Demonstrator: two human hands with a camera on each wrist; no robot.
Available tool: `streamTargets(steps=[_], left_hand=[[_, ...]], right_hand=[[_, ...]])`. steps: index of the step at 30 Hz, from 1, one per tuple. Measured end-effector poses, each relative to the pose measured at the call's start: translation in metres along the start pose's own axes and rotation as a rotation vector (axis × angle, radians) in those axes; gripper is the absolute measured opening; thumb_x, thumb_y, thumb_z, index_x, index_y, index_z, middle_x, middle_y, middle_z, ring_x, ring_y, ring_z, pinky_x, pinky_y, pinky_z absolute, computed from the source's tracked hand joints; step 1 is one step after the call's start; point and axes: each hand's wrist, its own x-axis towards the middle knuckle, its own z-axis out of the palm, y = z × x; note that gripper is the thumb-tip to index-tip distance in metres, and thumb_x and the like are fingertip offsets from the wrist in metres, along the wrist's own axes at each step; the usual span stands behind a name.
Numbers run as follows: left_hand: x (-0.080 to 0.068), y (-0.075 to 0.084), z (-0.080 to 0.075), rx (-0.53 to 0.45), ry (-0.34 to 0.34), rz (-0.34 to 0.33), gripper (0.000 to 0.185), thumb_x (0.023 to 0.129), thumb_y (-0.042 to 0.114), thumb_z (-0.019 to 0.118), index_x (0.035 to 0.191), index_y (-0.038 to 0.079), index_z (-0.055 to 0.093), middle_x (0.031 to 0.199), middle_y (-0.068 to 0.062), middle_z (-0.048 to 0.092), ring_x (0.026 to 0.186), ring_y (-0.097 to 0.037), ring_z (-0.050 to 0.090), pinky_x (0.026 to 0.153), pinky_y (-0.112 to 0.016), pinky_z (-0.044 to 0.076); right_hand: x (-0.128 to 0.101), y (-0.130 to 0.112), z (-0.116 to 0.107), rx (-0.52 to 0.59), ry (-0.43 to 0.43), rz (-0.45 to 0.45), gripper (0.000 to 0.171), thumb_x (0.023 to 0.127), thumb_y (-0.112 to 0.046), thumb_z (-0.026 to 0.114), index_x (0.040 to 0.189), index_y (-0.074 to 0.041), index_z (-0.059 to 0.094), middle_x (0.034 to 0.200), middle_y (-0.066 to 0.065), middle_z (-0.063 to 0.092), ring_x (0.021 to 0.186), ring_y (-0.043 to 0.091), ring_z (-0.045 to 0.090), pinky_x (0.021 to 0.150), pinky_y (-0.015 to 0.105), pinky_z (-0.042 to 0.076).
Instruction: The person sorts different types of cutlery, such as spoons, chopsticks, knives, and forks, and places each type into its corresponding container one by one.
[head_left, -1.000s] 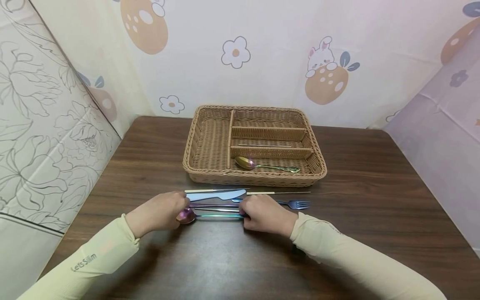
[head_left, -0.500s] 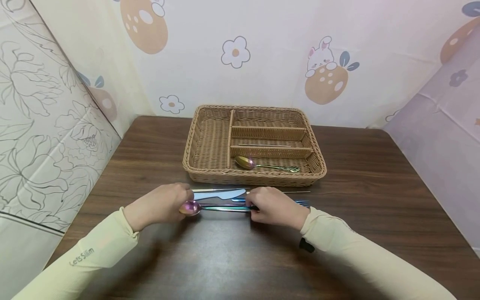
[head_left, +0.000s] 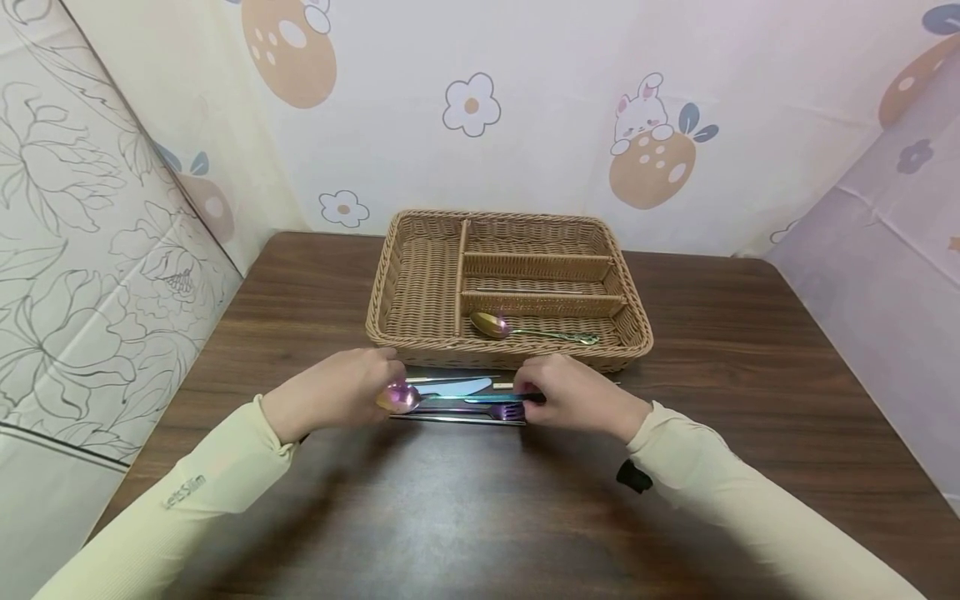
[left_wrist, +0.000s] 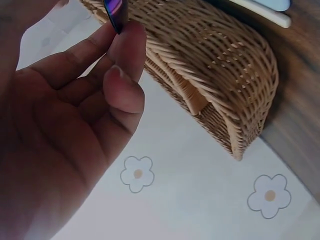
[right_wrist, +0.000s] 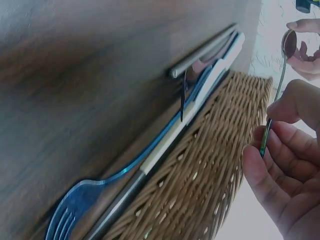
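A shiny purple-and-green spoon (head_left: 402,398) is held level above the table between both hands. My left hand (head_left: 337,392) pinches it at the bowl; in the left wrist view only a sliver of the bowl shows at the fingertips. The far end of the handle is in the fingers of my right hand (head_left: 577,396), with thumb and fingertips pinching it in the right wrist view. Under the spoon lie a purple fork (head_left: 507,412), a slim metallic piece (head_left: 457,419) and a light blue knife (head_left: 461,387). A blue fork (right_wrist: 82,202) lies partly hidden by the right hand.
A wicker basket (head_left: 420,343) with several compartments stands just behind the hands. In its front compartment rests a gold-green spoon (head_left: 491,325), and a thin metallic piece (head_left: 528,291) lies in the middle one. Thin cream-handled utensils (right_wrist: 165,150) lie along the basket's front.
Both hands have risen off the table and moved toward the basket and slightly right, carrying the purple-and-green spoon. The purple fork's tines and the slim metallic piece now show below it.
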Motion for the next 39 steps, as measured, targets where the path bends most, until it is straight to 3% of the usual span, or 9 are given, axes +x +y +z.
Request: streamTargets(steps=[6, 14, 22, 28, 39], left_hand=[[0.010, 0.002, -0.006, -0.011, 0.008, 0.005, 0.021, 0.076, 0.021, 0.080, 0.082, 0.006, 0.066, 0.078, 0.001, 0.056, 0.066, -0.011, 0.057, 0.061, -0.029, 0.052], [0.026, 0.003, -0.017, -0.031, -0.003, 0.021, 0.025, 0.068, 0.008, 0.081, 0.088, 0.005, 0.069, 0.080, 0.000, 0.057, 0.069, -0.012, 0.057, 0.063, -0.029, 0.052], [0.043, 0.004, -0.025, -0.062, -0.011, 0.043, 0.019, 0.075, 0.012, 0.080, 0.089, 0.005, 0.070, 0.082, -0.001, 0.059, 0.071, -0.011, 0.058, 0.064, -0.025, 0.052], [0.056, 0.005, -0.031, -0.057, -0.020, 0.039, 0.023, 0.070, 0.005, 0.079, 0.091, 0.003, 0.070, 0.082, -0.003, 0.060, 0.071, -0.013, 0.059, 0.065, -0.026, 0.052], [0.080, 0.002, -0.035, -0.056, -0.015, 0.065, 0.018, 0.077, 0.015, 0.077, 0.089, 0.005, 0.069, 0.085, -0.002, 0.062, 0.074, -0.014, 0.059, 0.068, -0.027, 0.052]], right_hand=[[-0.005, 0.009, -0.009, 0.028, 0.013, 0.037, 0.012, 0.076, -0.003, 0.066, 0.088, -0.005, 0.067, 0.083, -0.003, 0.061, 0.070, 0.007, 0.052, 0.061, 0.024, 0.047], [-0.011, 0.020, -0.020, 0.046, 0.049, 0.040, 0.011, 0.079, -0.001, 0.064, 0.087, -0.007, 0.067, 0.080, -0.004, 0.060, 0.066, 0.008, 0.051, 0.057, 0.024, 0.046], [-0.015, 0.029, -0.031, 0.040, 0.090, 0.040, 0.010, 0.077, 0.001, 0.066, 0.085, -0.006, 0.066, 0.077, -0.005, 0.058, 0.063, 0.006, 0.048, 0.053, 0.023, 0.044], [-0.019, 0.036, -0.039, 0.040, 0.112, 0.058, 0.014, 0.077, 0.002, 0.065, 0.082, -0.011, 0.065, 0.073, -0.007, 0.056, 0.061, 0.006, 0.046, 0.052, 0.024, 0.043], [-0.024, 0.051, -0.055, 0.013, 0.124, 0.069, 0.013, 0.078, 0.003, 0.066, 0.089, -0.003, 0.069, 0.079, -0.002, 0.062, 0.063, 0.006, 0.051, 0.054, 0.025, 0.047]])
